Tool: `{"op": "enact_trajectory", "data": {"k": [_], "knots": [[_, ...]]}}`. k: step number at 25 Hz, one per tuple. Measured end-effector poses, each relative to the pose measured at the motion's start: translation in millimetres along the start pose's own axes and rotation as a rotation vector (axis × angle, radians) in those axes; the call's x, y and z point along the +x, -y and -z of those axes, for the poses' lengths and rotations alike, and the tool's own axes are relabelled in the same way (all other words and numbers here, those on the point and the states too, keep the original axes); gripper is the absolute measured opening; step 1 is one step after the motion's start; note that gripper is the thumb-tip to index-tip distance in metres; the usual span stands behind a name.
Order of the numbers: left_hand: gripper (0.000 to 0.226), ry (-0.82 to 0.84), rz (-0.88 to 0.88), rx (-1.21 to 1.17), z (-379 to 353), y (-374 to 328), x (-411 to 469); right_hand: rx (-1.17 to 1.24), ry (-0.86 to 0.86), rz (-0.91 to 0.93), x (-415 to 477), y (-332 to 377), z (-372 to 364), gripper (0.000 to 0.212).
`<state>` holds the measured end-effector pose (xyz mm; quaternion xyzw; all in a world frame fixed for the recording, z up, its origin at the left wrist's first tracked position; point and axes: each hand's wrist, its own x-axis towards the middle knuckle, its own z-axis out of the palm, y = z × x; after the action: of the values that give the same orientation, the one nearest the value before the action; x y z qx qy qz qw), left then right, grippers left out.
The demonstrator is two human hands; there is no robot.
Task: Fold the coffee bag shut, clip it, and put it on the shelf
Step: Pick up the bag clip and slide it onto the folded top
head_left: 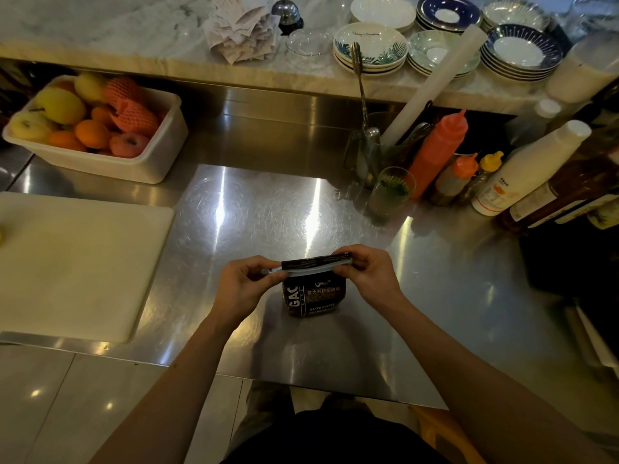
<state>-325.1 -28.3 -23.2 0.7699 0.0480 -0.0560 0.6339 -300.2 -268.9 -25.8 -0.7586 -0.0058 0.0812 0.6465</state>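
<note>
A dark brown coffee bag (pixel 315 298) with white lettering stands upright on the steel counter (pixel 251 212), near its front edge. Its top is folded over into a flat band. A long white clip (pixel 301 270) lies along that fold, its left end sticking out by my left fingers. My left hand (pixel 243 286) pinches the left end of the fold and clip. My right hand (pixel 368 274) pinches the right end. Both hands press the folded top from the sides.
A white cutting board (pixel 77 259) lies at the left. Behind it sits a white tub of fruit (pixel 97 128). At the right stand sauce bottles (pixel 438 155), a glass (pixel 390 192) and a utensil holder. A marble ledge (pixel 134 31) at the back carries stacked plates (pixel 371 48).
</note>
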Motion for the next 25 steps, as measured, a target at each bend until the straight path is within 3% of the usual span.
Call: {"op": "enact_trajectory", "data": {"k": [4, 7, 11, 15, 18, 21, 25], "knots": [[0.009, 0.003, -0.027, 0.105, 1, -2, 1, 0.011, 0.004, 0.003, 1, 1, 1, 0.026], [0.008, 0.056, -0.167, 0.390, 5, -10, 1, -0.070, 0.032, 0.011, 0, 2, 3, 0.026], [0.022, 0.171, -0.235, 0.514, -2, -20, 3, -0.404, 0.177, 0.140, -1, 17, 14, 0.020], [0.019, 0.171, -0.287, 0.529, -14, -22, 8, -0.935, 0.456, 0.261, 12, 46, 3, 0.022], [0.019, 0.181, -0.308, 0.583, -14, -22, 11, -1.158, 0.545, 0.283, 22, 53, -14, 0.020], [0.020, 0.199, -0.333, 0.635, -14, -21, 10, -1.195, 0.505, 0.293, 22, 50, -12, 0.018], [0.018, 0.247, -0.328, 0.651, -9, -20, 12, -1.074, 0.546, 0.245, 19, 48, -6, 0.019]]}}
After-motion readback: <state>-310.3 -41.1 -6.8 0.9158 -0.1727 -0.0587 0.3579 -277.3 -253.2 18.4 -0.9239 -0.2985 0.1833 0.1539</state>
